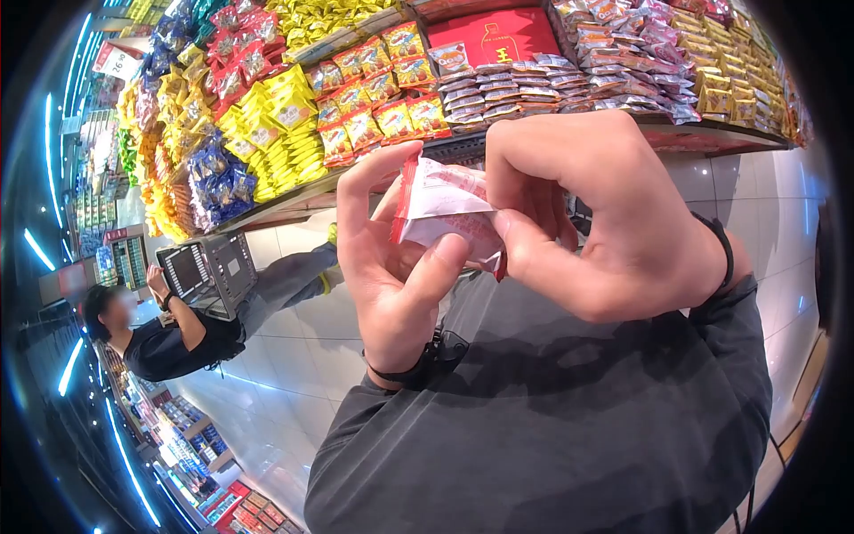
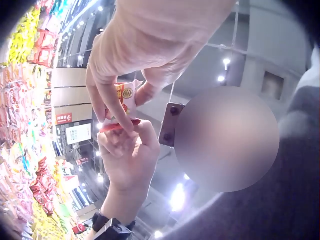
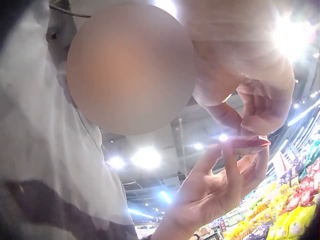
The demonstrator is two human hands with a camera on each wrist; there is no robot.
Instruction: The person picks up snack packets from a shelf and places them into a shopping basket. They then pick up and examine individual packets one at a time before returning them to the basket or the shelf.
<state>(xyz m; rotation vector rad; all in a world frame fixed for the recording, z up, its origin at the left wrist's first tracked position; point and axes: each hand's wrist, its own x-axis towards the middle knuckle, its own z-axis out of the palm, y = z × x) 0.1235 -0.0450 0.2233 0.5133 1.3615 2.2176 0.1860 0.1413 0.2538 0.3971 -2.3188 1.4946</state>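
Note:
A small snack packet (image 1: pixel 449 198), white with red crimped ends, is held up between both hands in front of the chest. My left hand (image 1: pixel 391 258) grips it from the left, thumb on its near face and fingers behind. From the right, my right hand (image 1: pixel 605 222) pinches its right edge between thumb and index finger, the other fingers curled in. In the left wrist view, the packet's printed side (image 2: pixel 128 94) shows red and yellow artwork. The right wrist view has the red edge (image 3: pixel 247 145) between the two hands' fingertips. What is inside the packet is hidden.
Beyond the hands runs a display shelf with yellow packs (image 1: pixel 285 116), red-and-yellow packs (image 1: pixel 356 125), silvery packs (image 1: pixel 511 89) and a red sign (image 1: pixel 498 36). A person (image 1: pixel 178 334) with an open laptop-like device (image 1: pixel 209 271) is at the left. Tiled floor (image 1: pixel 294 365) lies below.

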